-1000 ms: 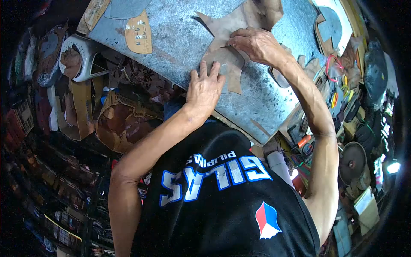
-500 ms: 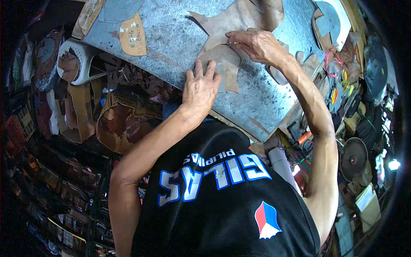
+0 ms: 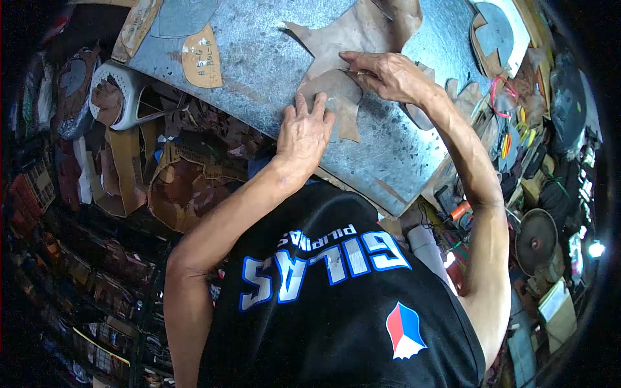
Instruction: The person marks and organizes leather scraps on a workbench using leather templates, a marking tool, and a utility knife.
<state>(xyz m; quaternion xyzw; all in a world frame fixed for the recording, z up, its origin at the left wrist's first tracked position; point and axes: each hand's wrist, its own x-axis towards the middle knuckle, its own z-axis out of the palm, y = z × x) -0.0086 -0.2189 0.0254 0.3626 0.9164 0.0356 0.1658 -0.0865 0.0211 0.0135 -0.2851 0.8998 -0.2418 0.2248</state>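
Note:
On the grey metal tabletop (image 3: 249,71) lies an irregular piece of brown leather (image 3: 343,42). My left hand (image 3: 304,132) rests with its fingers apart at the left edge of a patterned piece (image 3: 333,87) by the leather's lower part. My right hand (image 3: 388,77) is at the right of that piece, fingers closed round a small thin tool whose tip barely shows near the leather's cut edge. The tool's body is hidden by the fingers. A narrow leather strip (image 3: 349,124) extends below, between the hands.
A tan cardboard pattern (image 3: 202,58) with writing lies at the table's upper left. A white stool (image 3: 123,97) stands at the left, above open cardboard boxes (image 3: 184,187). Tools and scraps (image 3: 508,145) are heaped at the right, near a round fan (image 3: 535,242).
My right hand has shifted slightly down, with its index finger a little more extended. My left hand stays nearly in place. The leather's upper part appears shifted slightly left.

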